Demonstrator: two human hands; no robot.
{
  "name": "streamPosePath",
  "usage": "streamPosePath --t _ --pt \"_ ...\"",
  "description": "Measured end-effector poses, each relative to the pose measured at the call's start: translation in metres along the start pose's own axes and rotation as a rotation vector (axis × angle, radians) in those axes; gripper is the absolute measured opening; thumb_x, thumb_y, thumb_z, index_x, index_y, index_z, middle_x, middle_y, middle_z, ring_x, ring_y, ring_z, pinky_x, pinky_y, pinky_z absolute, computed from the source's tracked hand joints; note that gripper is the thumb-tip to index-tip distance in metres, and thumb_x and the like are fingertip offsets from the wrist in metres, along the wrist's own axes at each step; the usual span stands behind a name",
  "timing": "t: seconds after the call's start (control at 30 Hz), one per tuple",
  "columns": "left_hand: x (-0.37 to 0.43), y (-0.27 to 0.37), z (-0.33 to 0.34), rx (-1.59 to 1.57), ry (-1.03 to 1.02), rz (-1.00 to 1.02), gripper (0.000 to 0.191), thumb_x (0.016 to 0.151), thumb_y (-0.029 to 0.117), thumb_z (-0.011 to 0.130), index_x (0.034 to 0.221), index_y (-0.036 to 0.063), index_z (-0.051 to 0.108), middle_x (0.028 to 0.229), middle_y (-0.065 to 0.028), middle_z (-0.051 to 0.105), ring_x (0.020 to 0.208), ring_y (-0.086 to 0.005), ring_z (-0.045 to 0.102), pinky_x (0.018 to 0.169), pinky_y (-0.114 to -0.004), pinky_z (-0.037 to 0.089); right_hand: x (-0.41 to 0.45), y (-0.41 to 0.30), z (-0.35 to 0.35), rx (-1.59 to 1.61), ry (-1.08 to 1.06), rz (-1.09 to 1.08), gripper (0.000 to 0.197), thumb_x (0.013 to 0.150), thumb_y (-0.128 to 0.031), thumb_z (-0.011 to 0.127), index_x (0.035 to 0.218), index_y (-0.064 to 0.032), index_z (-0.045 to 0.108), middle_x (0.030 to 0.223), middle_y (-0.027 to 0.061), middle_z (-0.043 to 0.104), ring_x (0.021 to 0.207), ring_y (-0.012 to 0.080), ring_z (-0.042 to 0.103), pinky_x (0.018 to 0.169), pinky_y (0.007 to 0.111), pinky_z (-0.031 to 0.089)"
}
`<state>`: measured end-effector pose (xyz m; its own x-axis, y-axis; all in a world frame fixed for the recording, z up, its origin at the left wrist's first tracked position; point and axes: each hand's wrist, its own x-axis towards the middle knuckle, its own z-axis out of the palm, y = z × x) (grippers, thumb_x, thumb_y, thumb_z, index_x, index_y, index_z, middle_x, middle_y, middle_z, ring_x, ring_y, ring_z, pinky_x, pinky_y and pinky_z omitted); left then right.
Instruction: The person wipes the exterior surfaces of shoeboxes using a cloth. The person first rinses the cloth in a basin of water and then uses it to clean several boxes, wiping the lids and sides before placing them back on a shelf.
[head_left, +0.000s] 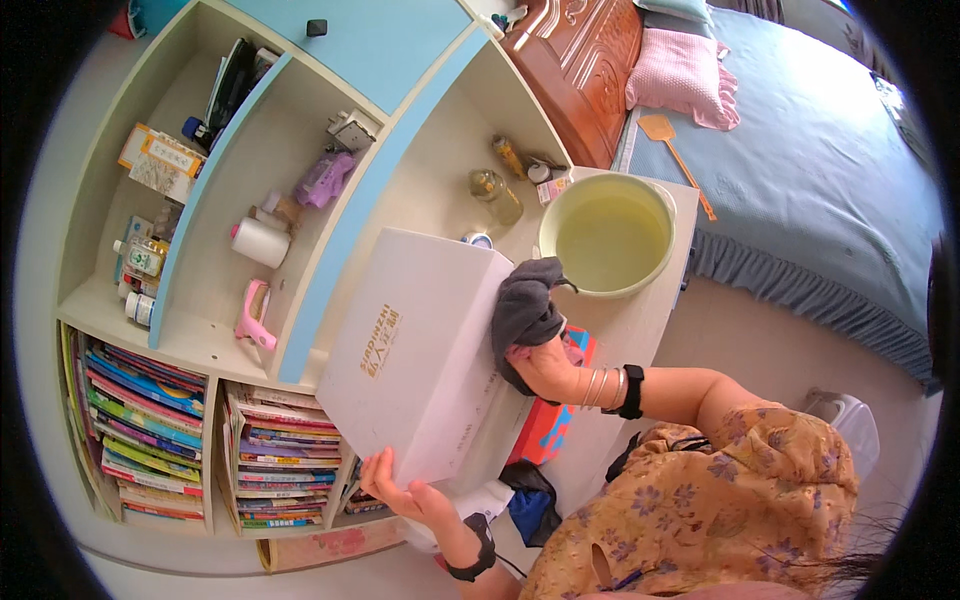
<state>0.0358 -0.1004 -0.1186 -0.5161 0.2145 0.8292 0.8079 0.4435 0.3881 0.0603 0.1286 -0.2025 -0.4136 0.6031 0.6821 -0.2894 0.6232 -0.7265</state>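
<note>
A white cardboard box with gold writing on its broad face stands tilted before me. At its lower corner my left hand holds it, fingers against the face and thumb near the edge. My right hand grips a bunched dark grey cloth, pressed to the box's narrow side. Part of that side is hidden by the cloth. Just beyond my right hand, a pale green basin with liquid in it sits on the white desktop.
A red and blue box lies beneath my right wrist. Near the basin stand a glass bottle and a small pink-white box. Shelves on the left hold books, medicine bottles and a white thread spool. An orange fly swatter lies on the bed.
</note>
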Motion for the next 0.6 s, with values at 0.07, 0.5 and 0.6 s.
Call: streamPosePath --t 0.07,0.5,0.6 --pt "0.001 0.003 0.004 0.001 -0.028 -0.004 0.063 0.090 0.054 0.033 0.108 -0.0035 0.054 0.111 -0.0167 0.045 0.113 -0.0315 0.039 0.097 -0.047 0.029 -0.016 -0.023 0.018 0.747 -0.093 0.362 0.047 0.075 -0.006 0.057 0.121 -0.0060 0.046 0.120 0.0147 0.048 0.117 0.0365 0.039 0.104 0.045 0.026" --pt "0.005 0.002 -0.015 -0.042 -0.191 -0.011 0.063 0.097 0.044 0.017 0.114 -0.0022 0.056 0.119 -0.0156 0.048 0.118 -0.0318 0.039 0.101 -0.045 0.027 -0.048 -0.042 0.007 0.144 -1.015 -0.743 0.046 0.079 -0.018 0.048 0.125 -0.0106 0.045 0.103 0.0058 0.057 0.082 0.0219 0.059 0.063 0.033 0.050" --pt "0.005 0.002 -0.010 0.002 -0.196 -0.042 0.057 0.097 0.039 0.021 0.114 -0.0021 0.056 0.119 -0.0154 0.048 0.117 -0.0320 0.039 0.101 -0.044 0.027 -0.021 -0.005 -0.003 -0.020 -0.702 -0.628 0.041 0.076 -0.021 0.050 0.117 -0.0163 0.051 0.097 0.0033 0.057 0.079 0.0202 0.058 0.059 0.036 0.044"
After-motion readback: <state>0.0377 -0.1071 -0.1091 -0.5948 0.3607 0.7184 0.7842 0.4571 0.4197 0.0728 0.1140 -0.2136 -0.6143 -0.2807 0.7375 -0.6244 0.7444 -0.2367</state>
